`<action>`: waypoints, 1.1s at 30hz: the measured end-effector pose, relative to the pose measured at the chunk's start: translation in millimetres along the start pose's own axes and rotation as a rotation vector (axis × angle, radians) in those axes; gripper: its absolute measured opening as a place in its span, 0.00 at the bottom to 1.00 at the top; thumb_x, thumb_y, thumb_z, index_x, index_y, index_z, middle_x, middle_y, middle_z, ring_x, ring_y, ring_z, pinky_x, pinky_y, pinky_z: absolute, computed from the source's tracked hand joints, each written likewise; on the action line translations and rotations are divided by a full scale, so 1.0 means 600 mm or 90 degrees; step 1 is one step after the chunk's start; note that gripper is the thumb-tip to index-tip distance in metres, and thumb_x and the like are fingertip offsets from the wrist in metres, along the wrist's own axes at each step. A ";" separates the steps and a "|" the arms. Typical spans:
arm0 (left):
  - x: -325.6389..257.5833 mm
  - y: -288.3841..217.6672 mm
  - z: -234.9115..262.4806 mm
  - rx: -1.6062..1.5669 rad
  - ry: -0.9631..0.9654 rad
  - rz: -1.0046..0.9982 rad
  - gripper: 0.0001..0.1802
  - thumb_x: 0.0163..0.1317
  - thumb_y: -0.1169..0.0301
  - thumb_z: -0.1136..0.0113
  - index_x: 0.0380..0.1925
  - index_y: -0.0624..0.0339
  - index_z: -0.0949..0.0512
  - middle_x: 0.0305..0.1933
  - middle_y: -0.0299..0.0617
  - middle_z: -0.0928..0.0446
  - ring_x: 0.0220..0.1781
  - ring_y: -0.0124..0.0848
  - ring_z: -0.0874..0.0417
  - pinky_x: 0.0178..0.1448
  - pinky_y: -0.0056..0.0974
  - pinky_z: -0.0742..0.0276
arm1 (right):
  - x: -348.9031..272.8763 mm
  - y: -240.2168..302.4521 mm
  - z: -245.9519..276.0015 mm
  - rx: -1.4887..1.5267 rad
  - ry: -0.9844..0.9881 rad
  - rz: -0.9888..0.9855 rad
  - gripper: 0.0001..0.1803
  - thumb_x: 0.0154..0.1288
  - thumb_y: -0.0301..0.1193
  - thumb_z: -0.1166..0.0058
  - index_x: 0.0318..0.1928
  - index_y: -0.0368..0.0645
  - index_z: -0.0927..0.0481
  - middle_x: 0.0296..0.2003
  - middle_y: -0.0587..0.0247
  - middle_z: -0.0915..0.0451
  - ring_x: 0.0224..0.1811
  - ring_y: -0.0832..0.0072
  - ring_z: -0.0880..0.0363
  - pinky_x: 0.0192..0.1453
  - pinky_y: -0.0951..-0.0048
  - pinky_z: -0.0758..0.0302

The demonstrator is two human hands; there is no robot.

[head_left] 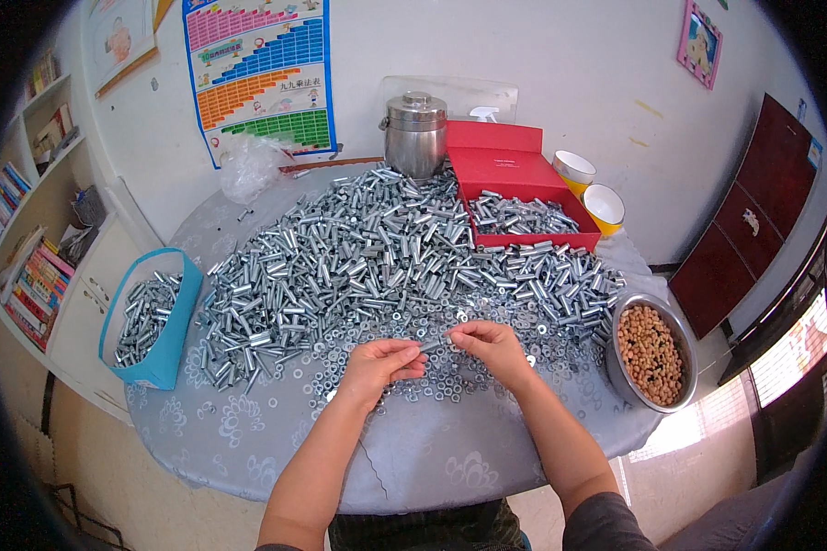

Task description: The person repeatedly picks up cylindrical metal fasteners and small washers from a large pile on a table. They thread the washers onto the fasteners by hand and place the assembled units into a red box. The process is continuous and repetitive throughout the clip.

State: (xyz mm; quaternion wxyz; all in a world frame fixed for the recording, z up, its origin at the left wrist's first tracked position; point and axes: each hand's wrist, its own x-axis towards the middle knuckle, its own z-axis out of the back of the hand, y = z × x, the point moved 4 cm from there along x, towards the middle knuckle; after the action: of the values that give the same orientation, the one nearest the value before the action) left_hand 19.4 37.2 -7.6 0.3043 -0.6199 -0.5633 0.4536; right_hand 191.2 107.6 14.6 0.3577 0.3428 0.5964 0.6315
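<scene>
My left hand [385, 365] is closed on a short silvery metal tube [430, 346], whose end points toward my right hand. Thumb and forefinger of my right hand [490, 349] pinch together at the tube's far end; whatever they grip is too small to make out. Under both hands lies a spread of small metal washers [423, 381]. Behind them rises a wide heap of metal tubes [340, 248], lying in every direction.
A blue bin [170, 344] of tubes stands at the left, a red box [533, 241] of tubes at the back. A steel bowl [687, 381] holds round tan pieces [650, 354]. A steel pot [415, 138], plastic bag [251, 170] and yellow-white cups [605, 207] line the table's [248, 450] far side.
</scene>
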 end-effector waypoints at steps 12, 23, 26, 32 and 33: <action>-0.007 -0.006 -0.015 0.081 -0.018 -0.057 0.10 0.55 0.77 0.44 0.36 0.71 0.24 0.32 0.48 0.22 0.30 0.31 0.19 0.35 0.30 0.20 | -0.005 0.004 -0.008 -0.162 0.006 0.022 0.14 0.60 0.37 0.48 0.30 0.35 0.23 0.26 0.66 0.22 0.29 0.84 0.27 0.32 0.80 0.31; -0.003 -0.006 -0.010 0.041 -0.029 -0.071 0.09 0.56 0.76 0.45 0.37 0.70 0.24 0.32 0.48 0.22 0.29 0.31 0.20 0.35 0.31 0.20 | -0.009 0.014 -0.008 -0.224 -0.090 0.062 0.19 0.64 0.40 0.56 0.27 0.37 0.22 0.21 0.68 0.25 0.23 0.83 0.31 0.28 0.79 0.34; 0.003 0.000 0.004 -0.001 -0.067 -0.070 0.10 0.56 0.76 0.44 0.37 0.71 0.24 0.31 0.48 0.22 0.30 0.31 0.20 0.35 0.31 0.20 | -0.013 0.023 -0.021 -0.060 -0.003 0.043 0.18 0.65 0.39 0.58 0.32 0.38 0.22 0.24 0.69 0.24 0.24 0.83 0.31 0.30 0.80 0.33; 0.003 -0.004 0.006 -0.010 -0.078 -0.078 0.10 0.55 0.76 0.44 0.36 0.71 0.25 0.31 0.48 0.23 0.30 0.31 0.20 0.36 0.32 0.19 | -0.012 0.021 -0.014 -0.079 0.015 0.049 0.19 0.67 0.38 0.62 0.39 0.37 0.23 0.30 0.68 0.24 0.28 0.84 0.30 0.32 0.82 0.32; 0.002 -0.005 0.006 -0.009 -0.081 -0.078 0.10 0.55 0.76 0.44 0.36 0.71 0.25 0.31 0.48 0.23 0.30 0.31 0.20 0.36 0.32 0.19 | -0.012 0.017 -0.012 -0.079 0.034 0.016 0.19 0.67 0.39 0.63 0.38 0.36 0.23 0.30 0.68 0.24 0.28 0.83 0.30 0.32 0.82 0.32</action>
State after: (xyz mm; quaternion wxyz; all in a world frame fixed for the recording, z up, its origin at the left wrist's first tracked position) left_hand 15.0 38.2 -6.8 0.2910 -0.5565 -0.6214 0.4686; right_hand 188.5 97.3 24.4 0.3539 0.3104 0.5613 0.6807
